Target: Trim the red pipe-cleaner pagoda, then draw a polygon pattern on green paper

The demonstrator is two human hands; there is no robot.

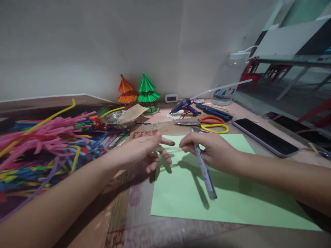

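A sheet of light green paper (181, 196) lies on the table in front of me. Over its left edge is my left hand (147, 151), fingers partly bent and loosely spread around one end of a thin clear strip (172, 150). The strip, blurred and hard to identify, reaches across to the fingertips of my right hand (207, 150). My right hand is closed, with a pale, dark-patterned pen (205, 172) held in it. The pen slants, its thick end hanging toward me above the paper.
Scissors (207, 124), a blue glue gun (184, 107), pliers (214, 112) and a phone (266, 137) lie beyond the paper. Colourful pipe cleaners (46, 137) fill the left side, near a metal bowl (119, 119). Orange (126, 90) and green (148, 91) tree models stand by the wall.
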